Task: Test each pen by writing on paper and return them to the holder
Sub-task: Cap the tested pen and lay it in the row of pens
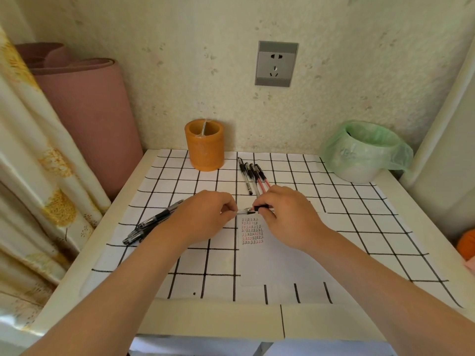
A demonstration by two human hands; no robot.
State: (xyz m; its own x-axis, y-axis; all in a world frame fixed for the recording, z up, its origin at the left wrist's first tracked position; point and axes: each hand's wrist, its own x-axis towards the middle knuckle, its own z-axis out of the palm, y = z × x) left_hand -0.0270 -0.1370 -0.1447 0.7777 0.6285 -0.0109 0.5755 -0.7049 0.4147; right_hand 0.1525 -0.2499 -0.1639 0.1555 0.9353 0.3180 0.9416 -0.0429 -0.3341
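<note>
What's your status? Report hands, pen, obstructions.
Left hand pinches the clear-barrelled pen at one end, right hand grips its black end. Pen above the scribbled white paper. Path to the orange cylindrical holder open.

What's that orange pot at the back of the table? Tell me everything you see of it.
The holder is a squat orange cylinder with thick walls and an open top. It looks waxy or like polished wood; I cannot tell which. It stands upright on the gridded cloth, close to the wall. A thin clear strip crosses its mouth, and no pen shows inside. Loose pens lie to its right, apart from it. No hand touches it.
</note>
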